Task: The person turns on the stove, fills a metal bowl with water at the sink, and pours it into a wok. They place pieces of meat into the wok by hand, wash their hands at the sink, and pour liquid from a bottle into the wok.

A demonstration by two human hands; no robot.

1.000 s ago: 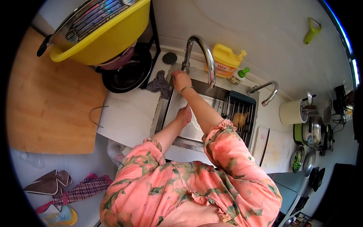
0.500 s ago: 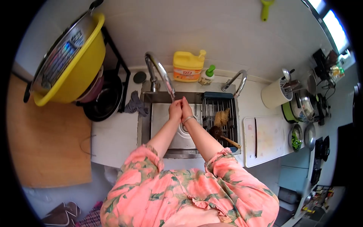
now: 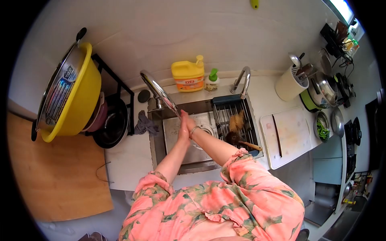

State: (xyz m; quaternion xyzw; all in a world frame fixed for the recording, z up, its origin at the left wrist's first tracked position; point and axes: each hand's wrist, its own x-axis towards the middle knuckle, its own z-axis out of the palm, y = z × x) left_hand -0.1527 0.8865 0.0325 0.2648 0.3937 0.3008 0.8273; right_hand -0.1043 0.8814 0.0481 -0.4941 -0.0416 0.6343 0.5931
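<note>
My left hand (image 3: 183, 131) and my right hand (image 3: 188, 121) are pressed together over the sink (image 3: 171, 126), just under the spout of the tall chrome faucet (image 3: 157, 89). The fingers of both look stretched out, palm to palm, and nothing shows between them. A bracelet circles my right wrist. A black drying rack (image 3: 219, 116) sits in the sink's right part, holding a tan scrubber (image 3: 236, 121) and a brown brush with a wooden handle (image 3: 250, 145).
Behind the sink are a yellow detergent jug (image 3: 188, 76) and a green-topped bottle (image 3: 212, 81). A second faucet (image 3: 241, 80) rises at right, near a cutting board (image 3: 287, 138) and utensil holder (image 3: 290, 85). Left are a yellow basin (image 3: 82, 98), black pan (image 3: 112, 128) and grey cloth (image 3: 145, 123).
My right hand has come away from the faucet base and joined my left hand under the spout. The view has turned, bringing the brush and more of the right counter into sight.
</note>
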